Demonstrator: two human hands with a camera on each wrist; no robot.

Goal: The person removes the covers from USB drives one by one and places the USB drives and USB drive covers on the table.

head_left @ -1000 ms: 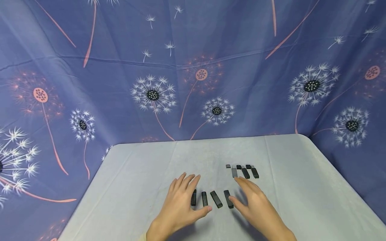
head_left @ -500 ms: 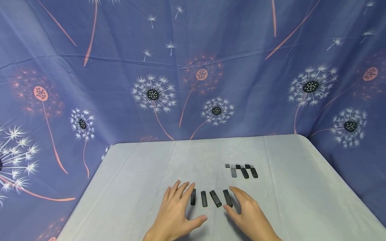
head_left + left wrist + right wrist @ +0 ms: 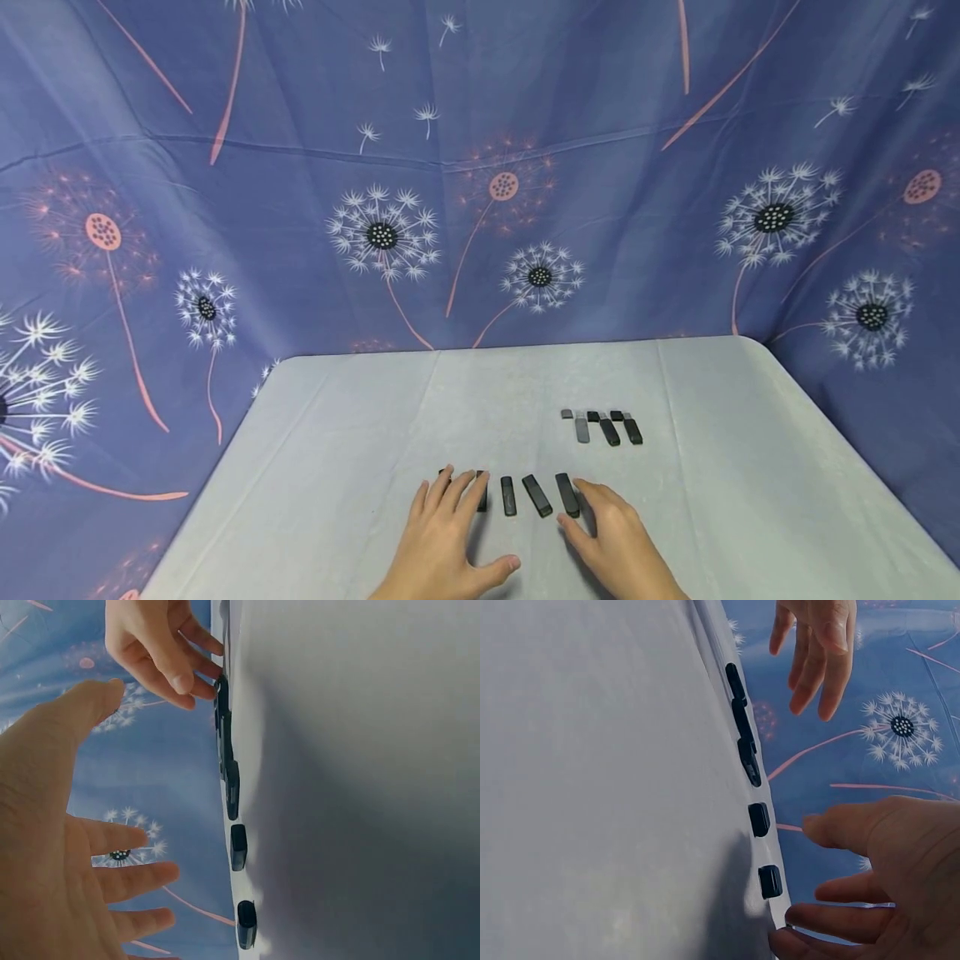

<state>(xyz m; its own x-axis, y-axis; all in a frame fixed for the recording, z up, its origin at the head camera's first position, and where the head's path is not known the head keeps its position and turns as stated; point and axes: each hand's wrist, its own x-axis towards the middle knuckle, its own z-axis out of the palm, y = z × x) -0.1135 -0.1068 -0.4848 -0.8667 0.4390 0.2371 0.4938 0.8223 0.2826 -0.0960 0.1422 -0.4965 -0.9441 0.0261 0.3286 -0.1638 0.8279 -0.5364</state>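
Note:
A row of several dark capped USB flash drives lies on the table in the head view. My left hand [image 3: 442,537] is over the left end of the row with spread fingers, partly covering a black flash drive [image 3: 482,493] and the leftmost one. Between the hands lie a slim flash drive [image 3: 508,497] and a slanted flash drive [image 3: 537,496]. My right hand [image 3: 622,537] has its thumb and index finger apart beside the rightmost flash drive [image 3: 567,495]. Both wrist views show the fingers loosely extended, with nothing in either hand.
Behind the row, toward the right, lie a grey flash drive [image 3: 582,429] and two black ones [image 3: 609,430], uncapped. Small caps [image 3: 567,413] sit beside their plugs. The pale cloth-covered table [image 3: 360,417] backs onto a blue dandelion-print curtain [image 3: 637,250].
Both hands have drawn back toward the near edge, and the right has also shifted left. More of the row shows between them. The flash drives lie where they were.

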